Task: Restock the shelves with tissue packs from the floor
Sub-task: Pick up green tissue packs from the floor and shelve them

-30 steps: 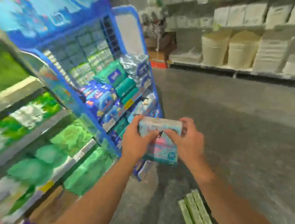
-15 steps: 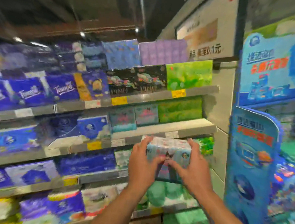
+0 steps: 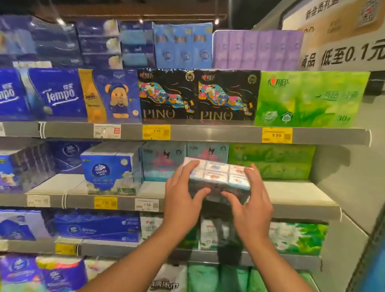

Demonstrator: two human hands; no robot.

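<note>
- My left hand (image 3: 184, 198) grips the left end of the tissue pack (image 3: 217, 180), fingers curled round it.
- The pack hangs at the front edge of the shelf (image 3: 298, 193), before 2 matching packs (image 3: 162, 162).
- My right hand (image 3: 250, 203) clamps the right end.
- I judge placing is underway; next, slide it level into the bare spot.

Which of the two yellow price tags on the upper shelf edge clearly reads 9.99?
The right-hand yellow tag, under the green pack, shows 9.99 plainly. The left yellow tag, under the black PINO packs, is too blurred to read surely.
</note>
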